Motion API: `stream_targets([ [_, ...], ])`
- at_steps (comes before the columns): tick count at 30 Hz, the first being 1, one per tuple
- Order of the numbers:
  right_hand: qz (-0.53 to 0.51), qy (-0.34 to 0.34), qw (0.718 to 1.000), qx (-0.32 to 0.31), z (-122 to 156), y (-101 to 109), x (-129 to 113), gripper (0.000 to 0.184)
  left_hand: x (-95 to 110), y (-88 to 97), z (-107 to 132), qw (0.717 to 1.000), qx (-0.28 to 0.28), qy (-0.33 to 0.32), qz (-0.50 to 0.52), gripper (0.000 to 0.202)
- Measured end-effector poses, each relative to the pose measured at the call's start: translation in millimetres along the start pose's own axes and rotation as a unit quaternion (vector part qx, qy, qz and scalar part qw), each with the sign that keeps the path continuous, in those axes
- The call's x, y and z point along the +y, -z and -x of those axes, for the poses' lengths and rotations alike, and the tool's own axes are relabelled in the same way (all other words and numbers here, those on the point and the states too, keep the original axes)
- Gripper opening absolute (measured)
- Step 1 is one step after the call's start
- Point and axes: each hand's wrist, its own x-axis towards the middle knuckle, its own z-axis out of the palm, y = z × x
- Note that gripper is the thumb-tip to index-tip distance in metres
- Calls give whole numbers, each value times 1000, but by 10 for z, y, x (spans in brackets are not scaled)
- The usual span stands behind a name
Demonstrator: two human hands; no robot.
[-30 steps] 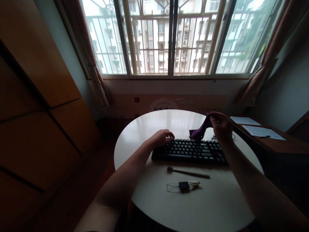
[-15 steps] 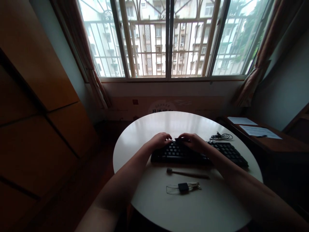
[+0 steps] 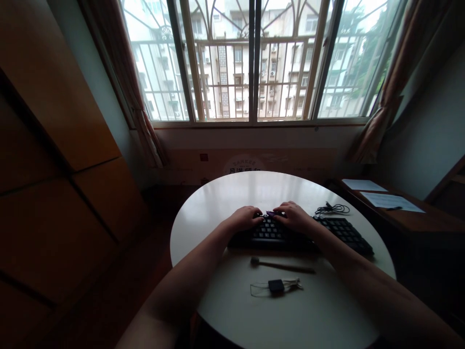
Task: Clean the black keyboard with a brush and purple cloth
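Note:
A black keyboard (image 3: 271, 244) lies across the white round table, its number pad to the right of my right arm. My left hand (image 3: 247, 218) rests at the keyboard's far left part, fingers curled over its back edge and thumb on the keys. Beside it, my right hand (image 3: 293, 215) pinches a small dark, purplish item (image 3: 273, 214) against the upper keys; its kind is too small to make out. Nearer to me lie a toothbrush-like brush (image 3: 283, 265) with dark bristles and a keycap puller (image 3: 276, 286) with wire loops and a black middle.
A coiled black cable (image 3: 331, 209) lies behind the number pad. The round table (image 3: 254, 320) has its curved edge near me. To the right stands a brown desk (image 3: 399, 213) with paper sheets (image 3: 392, 201) and a pen. A wooden cabinet (image 3: 98, 194) stands left.
The small dark item in my right hand has shifted slightly and tilted down onto the keys. My left hand's fingers have moved slightly right. The view has tipped up a little.

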Motion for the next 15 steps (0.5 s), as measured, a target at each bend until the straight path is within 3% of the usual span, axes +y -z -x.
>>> stream_targets([
  [9,-31,-33,999,13,-6,18,21,18,-20,9,6,1000,1,-1,15,35],
  [15,-218,-81,971,54,-12,215,48,20,-7,24,2,1000,-9,5,12,35],
])
